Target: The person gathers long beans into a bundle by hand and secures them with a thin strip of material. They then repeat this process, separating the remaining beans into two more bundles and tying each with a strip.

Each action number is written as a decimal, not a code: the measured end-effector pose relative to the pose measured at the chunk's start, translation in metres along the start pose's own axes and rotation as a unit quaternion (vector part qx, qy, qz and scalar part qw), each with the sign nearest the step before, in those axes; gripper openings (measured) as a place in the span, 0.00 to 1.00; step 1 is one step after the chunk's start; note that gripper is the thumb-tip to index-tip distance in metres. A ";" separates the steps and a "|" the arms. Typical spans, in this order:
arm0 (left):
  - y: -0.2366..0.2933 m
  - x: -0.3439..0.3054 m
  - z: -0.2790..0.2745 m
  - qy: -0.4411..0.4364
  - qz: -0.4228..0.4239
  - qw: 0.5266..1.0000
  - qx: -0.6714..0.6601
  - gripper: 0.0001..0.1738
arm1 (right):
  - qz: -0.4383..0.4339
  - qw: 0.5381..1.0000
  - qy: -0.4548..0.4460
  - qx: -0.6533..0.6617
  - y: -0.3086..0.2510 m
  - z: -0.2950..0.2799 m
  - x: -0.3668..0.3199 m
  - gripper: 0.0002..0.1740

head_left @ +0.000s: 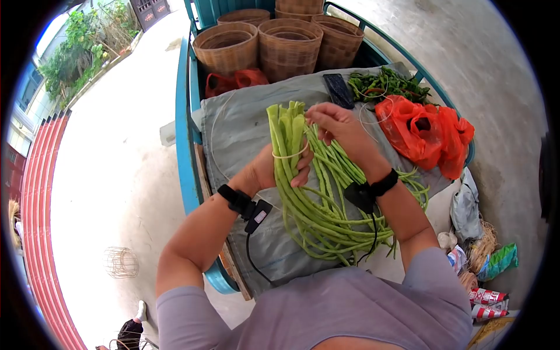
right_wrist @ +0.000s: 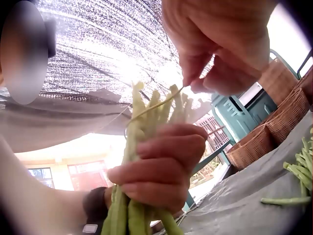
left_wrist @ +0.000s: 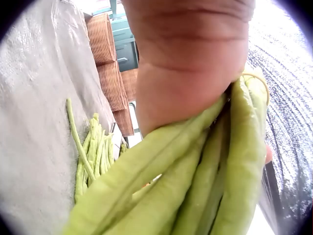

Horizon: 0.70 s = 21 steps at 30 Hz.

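Note:
My left hand [head_left: 274,169] grips a bundle of long green beans [head_left: 289,146] upright near its top, seen close in the left wrist view as thick green pods [left_wrist: 205,181] under the palm [left_wrist: 190,63]. A pale rubber band [head_left: 290,155] circles the bundle. My right hand [head_left: 335,125] pinches the band's strand [right_wrist: 156,104] above the bean tips [right_wrist: 156,105]; my left hand's fingers [right_wrist: 166,166] wrap the stalks. More loose long beans [head_left: 338,198] lie on the grey cloth [head_left: 239,128] under both hands.
Several woven baskets [head_left: 289,44] stand at the back of the blue cart [head_left: 182,116]. Orange plastic bags [head_left: 426,134] and dark green vegetables [head_left: 388,84] lie at the right. A black flat object [head_left: 338,90] rests on the cloth. Clutter sits on the ground at the right [head_left: 484,256].

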<state>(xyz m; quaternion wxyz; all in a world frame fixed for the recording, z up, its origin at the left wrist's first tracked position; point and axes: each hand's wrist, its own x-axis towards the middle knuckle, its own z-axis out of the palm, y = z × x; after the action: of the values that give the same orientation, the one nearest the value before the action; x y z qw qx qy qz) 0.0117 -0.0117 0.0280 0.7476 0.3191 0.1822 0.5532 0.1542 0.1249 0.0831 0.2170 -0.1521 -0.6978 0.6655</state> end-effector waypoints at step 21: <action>0.002 -0.002 -0.005 0.032 -0.031 0.997 0.069 0.21 | 0.028 0.973 0.015 -0.229 0.018 0.005 -0.016 0.12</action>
<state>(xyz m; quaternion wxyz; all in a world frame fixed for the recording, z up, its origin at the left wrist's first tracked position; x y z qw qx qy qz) 0.0067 -0.0114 0.0251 0.7341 0.3466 0.2539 0.5258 0.1644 0.1140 0.0640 0.1684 -0.2275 -0.8237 0.4913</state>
